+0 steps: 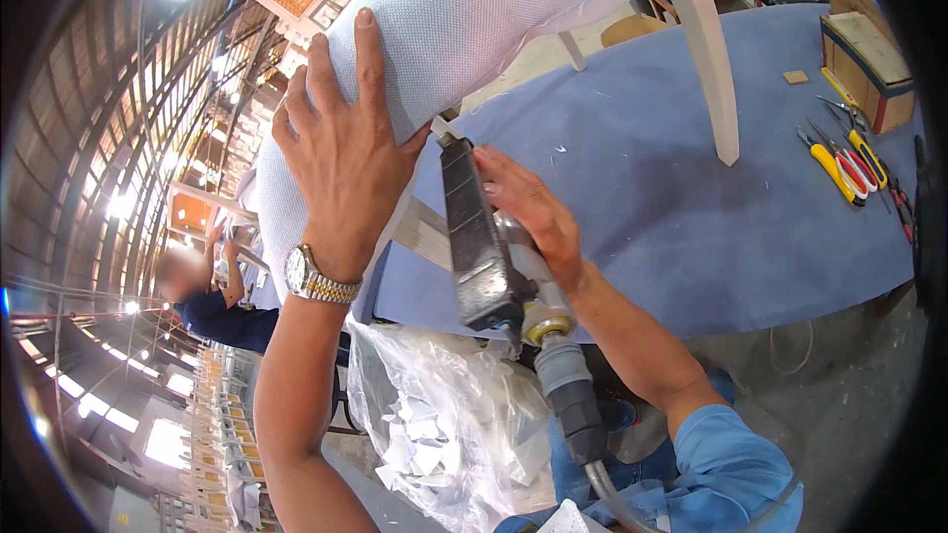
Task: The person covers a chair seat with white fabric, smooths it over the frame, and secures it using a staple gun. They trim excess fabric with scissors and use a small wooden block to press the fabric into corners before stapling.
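An upholstered chair (464,25) in pale blue-grey woven fabric lies tipped over a blue covered table, one pale wooden leg (706,64) pointing down toward the cover. My left hand (346,153), wearing a wristwatch, lies spread on the fabric, its thumb by the lower edge. A black pneumatic staple gun (481,247) is gripped in my right hand (541,222). Its nose meets the fabric edge beside my left thumb, though the exact contact point is hard to see. An air hose (604,484) runs from the gun's rear.
Pliers and cutters (839,163) with coloured handles lie on the blue table (612,227), near a wooden box (869,69). A clear plastic bag of white scraps (434,415) sits below the table edge. Another person (222,301) works at far left, near stacked chair frames (222,434).
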Action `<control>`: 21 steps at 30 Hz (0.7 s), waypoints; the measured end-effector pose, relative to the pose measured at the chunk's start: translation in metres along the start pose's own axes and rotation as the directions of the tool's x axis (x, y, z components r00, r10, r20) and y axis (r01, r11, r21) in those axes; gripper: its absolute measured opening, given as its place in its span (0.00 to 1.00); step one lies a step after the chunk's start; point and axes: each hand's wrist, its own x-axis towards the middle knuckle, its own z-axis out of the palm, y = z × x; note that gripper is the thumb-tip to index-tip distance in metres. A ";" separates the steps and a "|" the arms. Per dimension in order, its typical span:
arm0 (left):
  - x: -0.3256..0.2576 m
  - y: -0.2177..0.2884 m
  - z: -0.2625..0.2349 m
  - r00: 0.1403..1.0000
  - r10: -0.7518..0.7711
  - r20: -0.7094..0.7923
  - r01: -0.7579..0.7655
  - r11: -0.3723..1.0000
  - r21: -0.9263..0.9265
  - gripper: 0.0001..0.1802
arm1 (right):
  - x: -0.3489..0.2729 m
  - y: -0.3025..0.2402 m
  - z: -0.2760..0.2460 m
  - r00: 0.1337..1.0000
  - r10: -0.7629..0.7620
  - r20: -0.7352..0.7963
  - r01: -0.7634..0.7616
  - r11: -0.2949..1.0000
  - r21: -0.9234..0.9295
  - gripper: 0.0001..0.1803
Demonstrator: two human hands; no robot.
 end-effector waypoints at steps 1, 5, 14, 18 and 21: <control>0.000 0.000 0.000 1.000 -0.004 0.004 0.004 1.000 -0.003 0.66 | 0.002 -0.001 0.004 1.000 0.000 0.000 0.000 1.000 -0.009 0.29; 0.001 0.001 -0.001 1.000 0.023 -0.015 -0.022 0.997 0.080 0.67 | 0.006 -0.003 0.014 0.999 0.008 -0.033 -0.010 0.998 -0.059 0.28; 0.000 0.001 0.002 1.000 -0.008 -0.019 0.008 1.000 0.027 0.61 | 0.013 -0.009 0.018 0.998 0.058 -0.002 -0.058 0.994 -0.094 0.21; 0.000 0.000 0.007 0.999 0.005 -0.052 -0.001 0.997 0.074 0.52 | 0.013 -0.008 0.019 0.999 0.045 0.016 -0.043 0.993 -0.109 0.20; -0.002 -0.003 0.011 0.999 -0.006 -0.034 0.012 0.986 0.168 0.63 | 0.017 -0.012 0.018 0.999 0.047 0.025 -0.043 0.991 -0.125 0.20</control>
